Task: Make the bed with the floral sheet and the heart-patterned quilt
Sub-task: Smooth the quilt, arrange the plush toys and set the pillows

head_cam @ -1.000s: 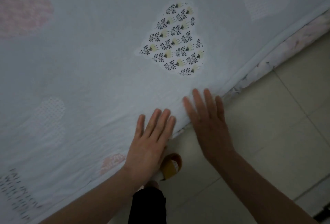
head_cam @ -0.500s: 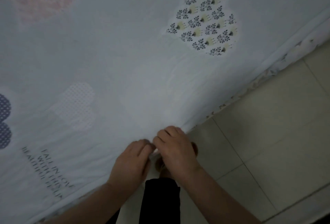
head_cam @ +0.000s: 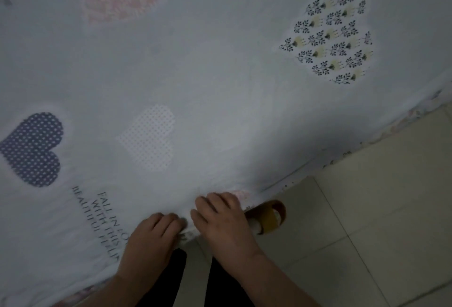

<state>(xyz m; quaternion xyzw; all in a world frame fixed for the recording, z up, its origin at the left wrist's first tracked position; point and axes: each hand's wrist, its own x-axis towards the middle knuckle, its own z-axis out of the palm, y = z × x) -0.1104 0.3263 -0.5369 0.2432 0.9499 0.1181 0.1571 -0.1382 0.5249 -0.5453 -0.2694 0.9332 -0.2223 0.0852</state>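
Note:
The pale heart-patterned quilt (head_cam: 220,81) lies spread flat over the bed and fills most of the view. A thin strip of the floral sheet (head_cam: 401,120) peeks out under its edge along the right side. My left hand (head_cam: 151,240) and my right hand (head_cam: 220,221) sit side by side at the quilt's near edge, fingers curled over the hem and gripping it. The fingertips are tucked into the fabric and partly hidden.
Beige floor tiles (head_cam: 367,208) run along the bed's right side. My foot in a yellow-brown slipper (head_cam: 266,216) stands right against the bed edge, just right of my right hand. My dark trouser legs (head_cam: 220,282) show below the hands.
My hands went from lying flat and open on the quilt edge to curled and gripping its hem. The view has shifted left along the bed, so the flowered heart now sits farther right.

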